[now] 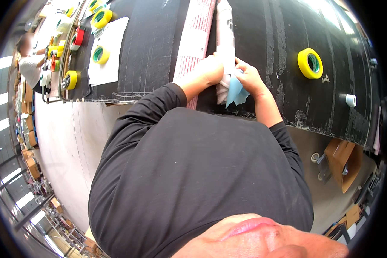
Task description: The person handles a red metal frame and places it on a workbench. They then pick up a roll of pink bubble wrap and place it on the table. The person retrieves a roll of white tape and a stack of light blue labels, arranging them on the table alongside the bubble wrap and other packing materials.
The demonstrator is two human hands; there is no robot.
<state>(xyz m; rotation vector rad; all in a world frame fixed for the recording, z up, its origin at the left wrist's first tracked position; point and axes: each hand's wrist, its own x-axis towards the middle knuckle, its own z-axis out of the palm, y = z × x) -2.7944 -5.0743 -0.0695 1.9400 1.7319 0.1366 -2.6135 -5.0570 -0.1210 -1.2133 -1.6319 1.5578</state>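
My left hand (208,71) and my right hand (249,77) meet at the near edge of a black worktable (155,47). Both grip the end of a long white wrapped bundle (225,30) that runs away from me across the table. A light blue film piece (236,92) hangs from the bundle's end under my right hand's fingers. A white strip with red dotted lines (198,30) lies on the table beside the bundle, on its left, passing under my left wrist.
A yellow tape roll (309,63) and a small white roll (351,100) lie on the table at right. White paper sheets (107,51) with more yellow rolls (101,54) lie at left. Another person (30,64) works far left. A brown cardboard box (344,161) sits below the table's right end.
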